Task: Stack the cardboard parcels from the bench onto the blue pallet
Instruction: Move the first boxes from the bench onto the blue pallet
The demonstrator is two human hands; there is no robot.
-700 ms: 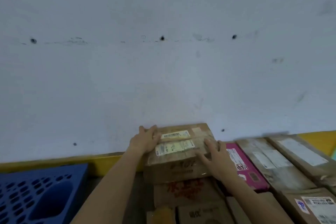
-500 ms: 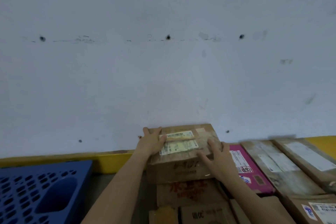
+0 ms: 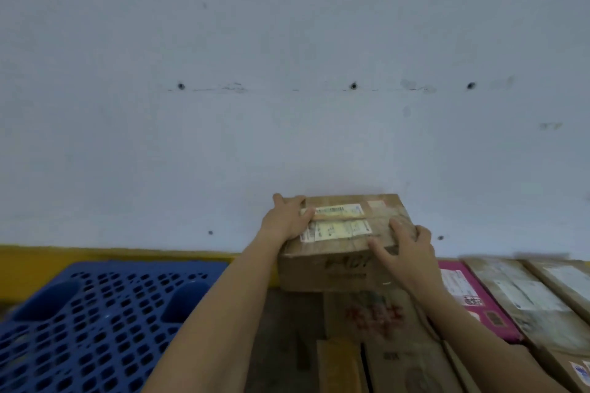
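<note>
Shows, nearest the lens, two bare forearms reaching over a flat brown cardboard parcel with red print (image 3: 373, 316) on the bench. At the same depth, sets the blue perforated plastic pallet (image 3: 95, 322) to the left, and to the right a magenta parcel with a white label (image 3: 472, 300) just beside long taped cardboard parcels (image 3: 523, 300). Farther on, presents the object in hand: a squat brown cardboard parcel with pale yellow shipping labels (image 3: 325, 271), on or just above the red-printed parcel (cannot tell whether lifted), near the wall and right of the pallet. Left hand (image 3: 285, 218): wrapped over the far left top corner, fingers curled behind the edge, thumb by the labels. Right hand (image 3: 412, 252): clasping the near right corner, fingers across the top, thumb on the front face. Looks stiff-walled though creased and softened at the edges, with glossy tape that may slip under the palms; suggests moderate weight, judging by the two-handed hold. Calls for a hold at diagonally opposite corners or under the bottom edges, never by tape or labels. Beyond, closes with a yellow painted band (image 3: 95, 255) at the foot of a pale grey wall with small dark holes (image 3: 287, 105).
</note>
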